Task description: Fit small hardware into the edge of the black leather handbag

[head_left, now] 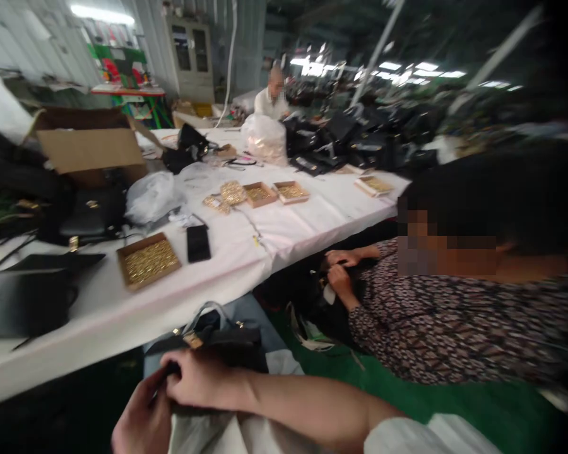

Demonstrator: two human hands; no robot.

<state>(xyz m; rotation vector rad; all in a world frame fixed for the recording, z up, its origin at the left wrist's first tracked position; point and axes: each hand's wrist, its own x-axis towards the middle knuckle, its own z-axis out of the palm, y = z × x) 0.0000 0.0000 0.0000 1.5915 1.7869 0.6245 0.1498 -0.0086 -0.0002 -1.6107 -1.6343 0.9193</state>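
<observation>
Low in the view, my right hand (199, 379) is closed over the near edge of a black handbag (227, 340) that rests on my lap. The bag has gold fittings and a grey handle. My left hand (144, 424) is curled beside it at the bottom left, fingers pinched on the same edge of the bag, with a thin dark strap or tool between both hands. White cloth or paper lies under my hands.
A long white-covered table (284, 230) holds a tray of gold hardware (147, 260), a black phone (198, 243), more small trays (260, 193), plastic bags, black bags and a cardboard box (92, 144). A person in a patterned top (454, 321) works close on my right; another person sits far back.
</observation>
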